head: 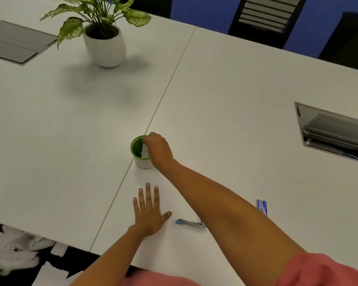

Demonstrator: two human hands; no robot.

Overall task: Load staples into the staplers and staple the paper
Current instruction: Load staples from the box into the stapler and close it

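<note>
One stapler (blue-tipped) lies on the table between my left thumb and right forearm; one staple box sits just beyond that forearm. One green-rimmed cup stands farther out. My left hand rests flat, fingers spread. My right hand, arm outstretched, pinches one pale slip at the cup's mouth.

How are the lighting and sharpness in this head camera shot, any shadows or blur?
Head view: light is soft and even, with no glare on the white table; the potted plant throws a faint, diffuse shadow toward the camera; the right hand at the green cup looks slightly smeared; the papers on the floor are washed out and blurry.
</note>
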